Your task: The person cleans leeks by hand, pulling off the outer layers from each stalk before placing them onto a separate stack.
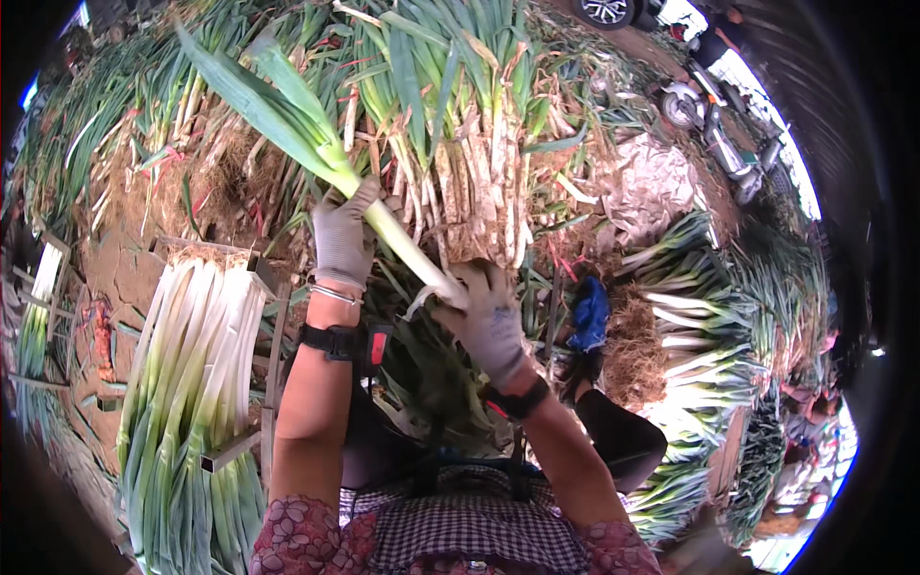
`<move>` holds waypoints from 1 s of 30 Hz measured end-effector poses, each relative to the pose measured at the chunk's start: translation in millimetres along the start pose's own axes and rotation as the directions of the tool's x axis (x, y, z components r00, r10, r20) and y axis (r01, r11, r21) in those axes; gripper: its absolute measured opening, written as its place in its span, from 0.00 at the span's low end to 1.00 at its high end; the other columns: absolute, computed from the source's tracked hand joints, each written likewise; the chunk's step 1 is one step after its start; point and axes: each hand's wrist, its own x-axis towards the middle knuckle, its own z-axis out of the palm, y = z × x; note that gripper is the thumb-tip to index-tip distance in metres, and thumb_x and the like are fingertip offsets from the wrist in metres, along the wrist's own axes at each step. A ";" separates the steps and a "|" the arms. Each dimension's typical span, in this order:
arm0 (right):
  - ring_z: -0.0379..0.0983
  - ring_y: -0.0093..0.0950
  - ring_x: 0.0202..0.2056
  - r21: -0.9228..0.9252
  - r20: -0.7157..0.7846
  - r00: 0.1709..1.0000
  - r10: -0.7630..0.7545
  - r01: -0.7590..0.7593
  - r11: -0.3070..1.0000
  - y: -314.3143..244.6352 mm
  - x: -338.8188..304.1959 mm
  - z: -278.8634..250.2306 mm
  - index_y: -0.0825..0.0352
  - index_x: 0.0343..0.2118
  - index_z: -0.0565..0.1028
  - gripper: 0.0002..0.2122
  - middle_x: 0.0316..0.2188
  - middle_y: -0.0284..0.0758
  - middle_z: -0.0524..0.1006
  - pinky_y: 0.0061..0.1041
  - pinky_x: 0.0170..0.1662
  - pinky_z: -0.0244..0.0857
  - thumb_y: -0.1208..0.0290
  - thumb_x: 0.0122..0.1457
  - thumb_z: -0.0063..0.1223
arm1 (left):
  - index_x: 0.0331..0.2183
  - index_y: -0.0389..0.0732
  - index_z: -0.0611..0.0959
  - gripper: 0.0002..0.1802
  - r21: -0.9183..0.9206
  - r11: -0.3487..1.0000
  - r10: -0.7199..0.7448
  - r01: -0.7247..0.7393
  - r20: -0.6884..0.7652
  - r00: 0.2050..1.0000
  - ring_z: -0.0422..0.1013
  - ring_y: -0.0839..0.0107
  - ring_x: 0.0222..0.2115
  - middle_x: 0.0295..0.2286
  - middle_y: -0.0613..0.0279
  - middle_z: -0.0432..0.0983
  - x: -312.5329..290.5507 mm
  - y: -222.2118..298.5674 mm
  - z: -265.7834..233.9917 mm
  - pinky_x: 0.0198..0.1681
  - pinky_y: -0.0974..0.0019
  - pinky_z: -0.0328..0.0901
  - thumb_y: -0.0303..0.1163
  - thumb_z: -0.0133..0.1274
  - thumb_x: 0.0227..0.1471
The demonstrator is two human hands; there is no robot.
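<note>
A single leek slants across the middle in front of me, its green leaves to the upper left and its white root end to the lower right. My left hand, in a grey glove, is closed round the stalk just below the leaves. At the root end, my gloved right hand grips the white base, where a loose strip of skin hangs. Behind both hands lies a heap of untrimmed leeks with brown, dirty outer skins. Peeled white leeks fill a metal rack to my left.
Cleaned leeks are stacked at the right, beside a mound of brown roots. A blue cloth-like item sits near my right knee. Farther off are a crumpled pale sheet, a motorbike and a car wheel.
</note>
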 end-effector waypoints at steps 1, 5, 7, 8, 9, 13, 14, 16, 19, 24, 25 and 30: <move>0.76 0.37 0.33 0.013 0.008 1.000 -0.013 0.013 1.000 -1.7 0.1 7.3 0.62 0.47 0.71 0.25 0.33 0.37 0.77 0.28 0.37 0.71 0.72 0.43 0.67 | 0.41 0.34 0.73 0.12 0.004 1.000 -0.012 0.012 -0.005 1.000 0.76 0.61 0.32 0.31 0.56 0.75 -2.7 3.1 -3.6 0.36 0.56 0.74 0.29 0.50 0.57; 0.76 0.25 0.33 0.741 0.229 0.957 0.178 -0.290 0.606 23.7 -0.4 29.1 0.66 0.43 0.70 0.19 0.34 0.36 0.78 0.24 0.39 0.69 0.79 0.47 0.63 | 0.42 0.32 0.72 0.12 -0.161 0.976 -0.103 0.144 0.239 0.966 0.74 0.56 0.40 0.37 0.48 0.75 3.3 0.3 -14.2 0.46 0.51 0.70 0.29 0.47 0.58; 0.74 0.20 0.34 0.822 0.397 0.895 0.203 -0.445 0.356 23.6 3.4 31.8 0.69 0.42 0.70 0.16 0.34 0.36 0.77 0.21 0.39 0.68 0.82 0.49 0.59 | 0.42 0.31 0.72 0.12 -0.148 0.981 -0.090 0.124 0.219 0.972 0.75 0.56 0.40 0.38 0.47 0.75 5.1 -2.3 -15.6 0.45 0.51 0.71 0.28 0.47 0.58; 0.74 0.20 0.34 0.821 0.401 0.894 0.200 -0.448 0.354 22.8 2.8 33.9 0.69 0.42 0.70 0.16 0.34 0.36 0.77 0.21 0.39 0.68 0.82 0.49 0.59 | 0.42 0.31 0.72 0.12 -0.148 0.981 -0.089 0.123 0.214 0.973 0.75 0.56 0.40 0.38 0.47 0.75 4.7 -2.9 -14.3 0.45 0.51 0.71 0.28 0.47 0.58; 0.73 0.20 0.34 0.836 0.265 0.947 0.182 -0.319 0.446 21.4 1.8 36.8 0.68 0.40 0.70 0.14 0.33 0.34 0.76 0.20 0.39 0.68 0.80 0.51 0.58 | 0.41 0.31 0.72 0.12 -0.130 0.985 -0.085 0.110 0.183 0.979 0.75 0.56 0.38 0.36 0.48 0.75 4.1 -3.4 -12.8 0.44 0.51 0.71 0.27 0.48 0.58; 0.69 0.20 0.33 0.446 -0.018 0.999 -0.034 0.039 0.894 34.9 -10.5 28.3 0.65 0.35 0.70 0.07 0.31 0.29 0.72 0.19 0.37 0.66 0.75 0.55 0.55 | 0.40 0.32 0.72 0.09 -0.103 0.995 0.007 0.005 0.115 0.993 0.76 0.57 0.34 0.32 0.53 0.75 1.6 2.0 -13.3 0.41 0.51 0.72 0.26 0.49 0.57; 0.69 0.20 0.32 0.235 0.010 0.995 -0.098 0.093 0.967 38.3 -15.3 18.9 0.65 0.34 0.70 0.06 0.30 0.28 0.71 0.19 0.37 0.65 0.74 0.56 0.55 | 0.38 0.33 0.72 0.08 -0.111 0.993 -0.020 0.029 0.089 0.996 0.76 0.57 0.33 0.30 0.55 0.74 -2.5 10.3 -11.3 0.40 0.51 0.73 0.25 0.49 0.57; 0.69 0.22 0.29 0.707 0.221 0.941 0.255 -0.335 0.622 42.1 -23.6 -1.9 0.64 0.34 0.70 0.08 0.27 0.30 0.71 0.19 0.33 0.64 0.68 0.55 0.56 | 0.38 0.33 0.72 0.08 -0.134 0.991 -0.020 0.029 0.072 0.997 0.76 0.57 0.33 0.30 0.55 0.74 0.5 7.8 -17.9 0.40 0.51 0.73 0.25 0.49 0.57; 0.71 0.22 0.26 0.801 0.452 0.833 0.319 -0.536 0.267 41.3 -39.0 -12.2 0.64 0.39 0.71 0.15 0.25 0.31 0.73 0.21 0.29 0.65 0.61 0.53 0.60 | 0.38 0.33 0.73 0.07 -0.151 0.987 -0.050 0.053 0.028 0.998 0.76 0.58 0.32 0.29 0.56 0.74 1.5 8.4 -17.5 0.40 0.52 0.72 0.25 0.49 0.56; 0.76 0.19 0.29 0.272 0.588 0.806 0.067 -0.274 0.923 40.6 -70.6 7.1 0.63 0.47 0.73 0.21 0.27 0.36 0.78 0.22 0.27 0.68 0.66 0.50 0.64 | 0.38 0.35 0.73 0.08 -0.078 0.996 0.038 -0.034 0.047 0.998 0.75 0.63 0.32 0.29 0.59 0.73 2.6 5.3 -15.2 0.39 0.57 0.73 0.27 0.49 0.57; 0.76 0.19 0.29 0.271 0.582 0.811 0.065 -0.269 0.924 47.7 -67.1 9.0 0.63 0.47 0.73 0.21 0.27 0.36 0.78 0.22 0.27 0.68 0.66 0.50 0.64 | 0.37 0.35 0.73 0.08 -0.053 0.996 0.072 -0.069 0.048 0.996 0.75 0.64 0.31 0.29 0.59 0.73 3.4 3.6 -6.2 0.38 0.58 0.73 0.28 0.51 0.56; 0.74 0.23 0.24 0.561 0.469 0.882 0.050 -0.342 0.754 23.0 1.8 -7.7 0.68 0.38 0.75 0.15 0.21 0.38 0.76 0.26 0.27 0.66 0.62 0.53 0.61 | 0.31 0.33 0.75 0.10 0.044 0.998 -0.051 0.046 0.108 0.993 0.73 0.67 0.20 0.19 0.64 0.69 -3.9 -29.5 27.7 0.27 0.64 0.74 0.31 0.54 0.53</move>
